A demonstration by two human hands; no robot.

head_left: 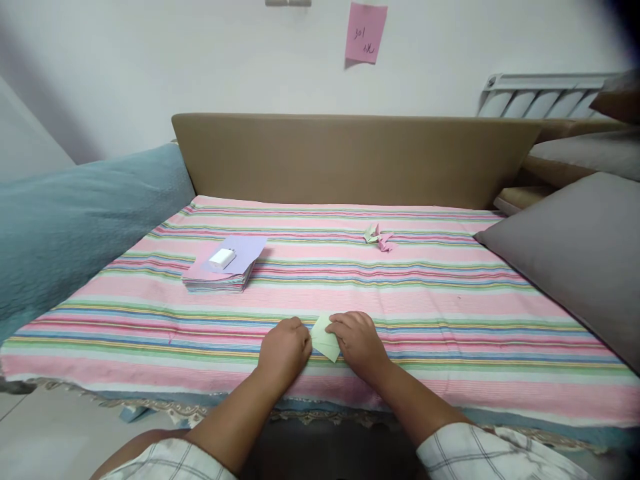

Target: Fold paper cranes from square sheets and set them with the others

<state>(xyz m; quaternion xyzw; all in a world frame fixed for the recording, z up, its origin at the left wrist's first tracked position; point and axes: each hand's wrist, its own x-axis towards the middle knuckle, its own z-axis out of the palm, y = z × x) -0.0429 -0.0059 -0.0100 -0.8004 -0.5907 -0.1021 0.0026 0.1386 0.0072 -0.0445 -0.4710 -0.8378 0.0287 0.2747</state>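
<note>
A small pale green paper [324, 339] lies on the striped cloth [430, 300] near the front edge. My left hand [284, 348] is curled, its fingers pressing the paper's left side. My right hand [356, 339] is also curled, with fingertips pinching the paper's right and top edge. Both hands rest on the cloth with the paper between them.
A stack of coloured paper sheets [224, 270] with a small white object [221, 258] on top sits to the back left. Two folded paper figures, green and pink [379, 237], lie farther back. A grey cushion [580, 257] is at right, a teal blanket [75, 220] at left.
</note>
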